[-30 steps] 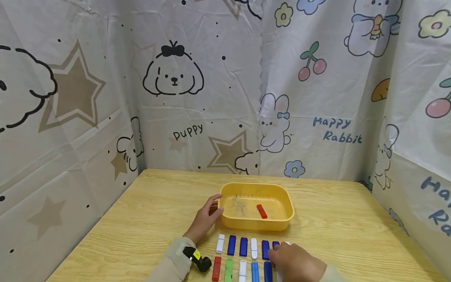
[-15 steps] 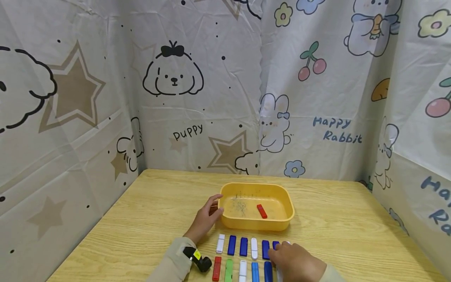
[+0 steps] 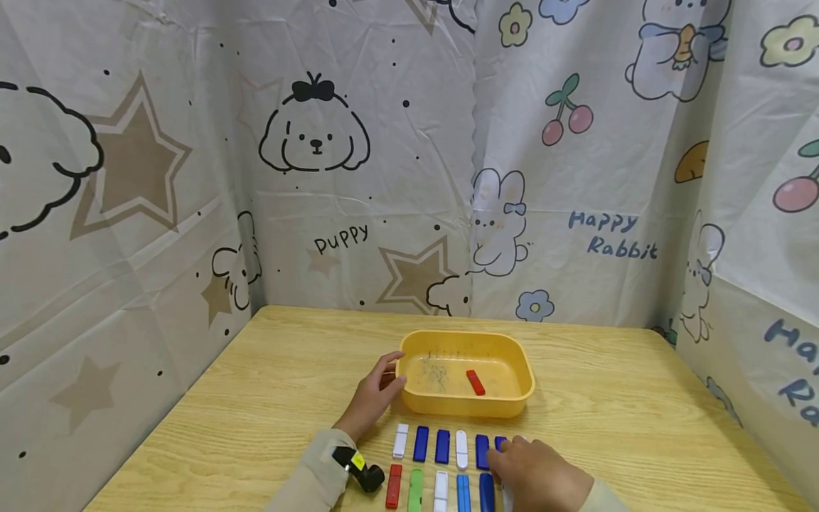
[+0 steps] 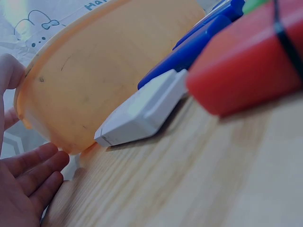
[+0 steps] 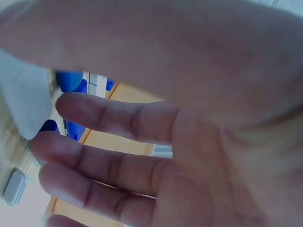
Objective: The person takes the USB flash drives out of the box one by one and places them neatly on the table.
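Note:
In the head view my left hand (image 3: 374,395) rests against the left end of a yellow plastic box (image 3: 416,405), fingers extended along its side. A red stick (image 3: 475,382), flat and small like a USB flash drive, lies inside. Two rows of similar sticks stand in front: a white one (image 3: 400,441), a green one (image 3: 416,491) and several blue ones. Over their right end is my right hand (image 3: 540,473), partly hiding some. In the right wrist view its loosely bent fingers are spread, with fingertips close to a white stick (image 5: 28,104) that the thumb partly covers.
Everything sits on a wood-grain table (image 3: 269,398). Light curtains (image 3: 358,199) printed with cartoons enclose its back and sides. A black wrist camera (image 3: 365,475) sticks out from my left sleeve, beside the red stick (image 3: 393,486) in the front row.

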Available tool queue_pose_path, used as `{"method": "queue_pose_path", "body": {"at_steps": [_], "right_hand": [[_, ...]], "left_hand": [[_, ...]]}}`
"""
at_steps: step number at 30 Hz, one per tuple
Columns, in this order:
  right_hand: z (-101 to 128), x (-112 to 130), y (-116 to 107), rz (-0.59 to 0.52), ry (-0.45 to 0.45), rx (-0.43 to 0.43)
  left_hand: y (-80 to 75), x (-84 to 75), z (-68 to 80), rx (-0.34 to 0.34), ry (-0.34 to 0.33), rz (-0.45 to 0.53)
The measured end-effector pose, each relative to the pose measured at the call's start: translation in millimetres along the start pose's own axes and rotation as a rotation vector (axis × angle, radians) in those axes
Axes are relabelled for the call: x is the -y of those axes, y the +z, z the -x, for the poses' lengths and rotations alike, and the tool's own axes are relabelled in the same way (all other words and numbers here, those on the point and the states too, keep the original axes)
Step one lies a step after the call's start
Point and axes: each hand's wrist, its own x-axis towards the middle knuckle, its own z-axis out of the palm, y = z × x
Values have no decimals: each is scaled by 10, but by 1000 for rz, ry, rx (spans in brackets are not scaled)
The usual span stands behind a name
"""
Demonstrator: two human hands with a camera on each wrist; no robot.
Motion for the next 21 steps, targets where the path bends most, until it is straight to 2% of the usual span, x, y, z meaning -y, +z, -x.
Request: {"method": "queue_pose_path", "body": {"at_steps": [14,21], "right_hand": [[-6,13,-16,-38,-12,10],[6,35,-45,-67,36,11]], "left_hand": [[-3,22,-5,6,-1,-5],[71,339,-139,-14,-4,2]]}}
